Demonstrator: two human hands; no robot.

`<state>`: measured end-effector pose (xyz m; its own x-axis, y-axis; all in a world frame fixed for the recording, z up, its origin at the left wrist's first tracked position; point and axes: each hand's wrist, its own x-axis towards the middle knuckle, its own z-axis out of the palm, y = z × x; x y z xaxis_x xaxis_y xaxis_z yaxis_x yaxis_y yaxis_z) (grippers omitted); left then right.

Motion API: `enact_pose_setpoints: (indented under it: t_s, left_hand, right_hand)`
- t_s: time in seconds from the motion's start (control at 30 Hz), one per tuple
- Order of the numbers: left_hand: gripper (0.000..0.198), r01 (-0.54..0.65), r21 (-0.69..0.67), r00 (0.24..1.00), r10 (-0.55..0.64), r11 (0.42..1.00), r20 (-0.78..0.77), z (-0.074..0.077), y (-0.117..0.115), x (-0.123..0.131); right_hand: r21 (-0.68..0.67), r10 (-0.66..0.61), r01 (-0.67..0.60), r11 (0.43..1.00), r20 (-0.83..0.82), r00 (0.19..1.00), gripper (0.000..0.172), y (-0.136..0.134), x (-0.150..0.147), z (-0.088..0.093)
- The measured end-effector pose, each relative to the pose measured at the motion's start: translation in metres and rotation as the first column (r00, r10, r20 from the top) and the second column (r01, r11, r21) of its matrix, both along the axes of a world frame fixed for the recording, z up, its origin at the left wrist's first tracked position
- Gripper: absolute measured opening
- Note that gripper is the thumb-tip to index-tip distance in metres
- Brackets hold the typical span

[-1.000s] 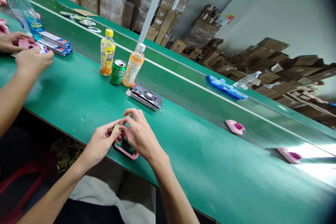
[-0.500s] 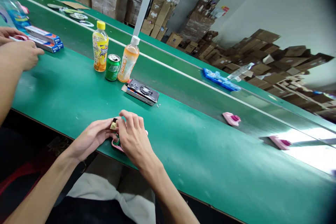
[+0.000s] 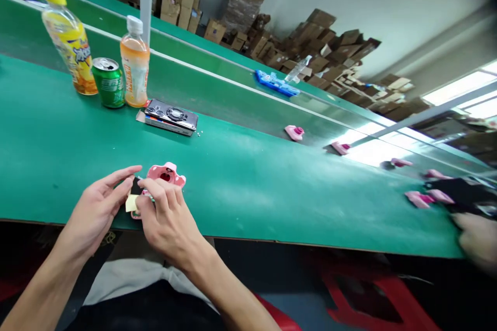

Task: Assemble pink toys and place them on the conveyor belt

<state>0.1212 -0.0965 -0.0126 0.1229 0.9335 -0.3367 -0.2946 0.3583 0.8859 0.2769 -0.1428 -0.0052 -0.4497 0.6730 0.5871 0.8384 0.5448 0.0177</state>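
A pink plastic shell (image 3: 166,173) with a dark red opening lies on the green table, just beyond my right hand (image 3: 165,209). The fingers of my right hand are bent over a small part with a black piece and a pale yellow tab (image 3: 132,203), at the table's near edge. My left hand (image 3: 97,207) is at the left side of the same part, its thumb and fingertips close against the black piece. Fingers partly hide the part and the pink rim below it.
Left of centre stand a yellow-capped bottle (image 3: 73,46), a green can (image 3: 108,83) and an orange drink bottle (image 3: 134,64). A box with a black device (image 3: 171,116) lies beside them. Several pink pieces (image 3: 295,133) sit rightward; another person's hand (image 3: 479,238) is far right.
The view has swung to the right. The pink shell now shows beyond my right hand, and another person's hand has come into view at the right; the one at the left is out of view.
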Motion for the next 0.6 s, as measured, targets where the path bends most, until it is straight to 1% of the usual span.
enact_pose_setpoints:
  t_s: [0.07, 0.13, 0.2, 0.27, 0.33, 0.43, 0.53, 0.6]
  left_hand:
    - [0.052, 0.044, 0.013, 0.999, -0.044, 0.999, -0.028, 0.001, 0.001, -0.001]
    - [0.05, 0.135, 0.029, 0.99, -0.134, 0.99, -0.038, 0.002, 0.004, -0.002]
    - [0.048, 0.23, 0.044, 0.972, -0.228, 0.972, -0.05, 0.003, 0.006, -0.003]
    - [0.045, 0.282, 0.055, 0.959, -0.28, 0.958, -0.053, 0.004, 0.008, -0.005]
    - [0.04, 0.296, 0.053, 0.955, -0.296, 0.954, -0.02, 0.006, 0.009, -0.007]
    - [0.04, 0.323, 0.07, 0.943, -0.327, 0.944, 0.062, 0.007, 0.007, -0.009]
    - [0.047, 0.338, 0.131, 0.937, -0.346, 0.932, 0.042, 0.007, 0.003, -0.006]
    - [0.046, 0.29, 0.173, 0.955, -0.296, 0.941, 0.015, 0.004, 0.001, -0.002]
  right_hand:
    - [-0.02, -0.026, 0.025, 0.999, -0.06, 0.998, 0.029, -0.006, 0.002, -0.003]
    - [-0.014, -0.054, 0.052, 0.999, -0.103, 0.993, 0.028, -0.008, 0.006, -0.006]
    - [-0.009, -0.078, 0.077, 0.997, -0.12, 0.99, 0.027, -0.004, 0.009, -0.008]
    - [-0.028, -0.081, 0.078, 0.997, -0.115, 0.99, 0.025, 0.003, 0.011, -0.008]
    - [-0.048, -0.07, 0.065, 0.997, -0.113, 0.991, 0.024, 0.01, 0.012, -0.007]
    - [-0.029, -0.08, 0.076, 0.997, -0.142, 0.987, 0.024, 0.018, 0.011, -0.004]
    - [-0.023, -0.1, 0.098, 0.995, -0.15, 0.984, 0.026, 0.021, 0.011, -0.001]
    - [-0.043, -0.093, 0.088, 0.995, -0.134, 0.987, 0.025, 0.02, 0.011, -0.001]
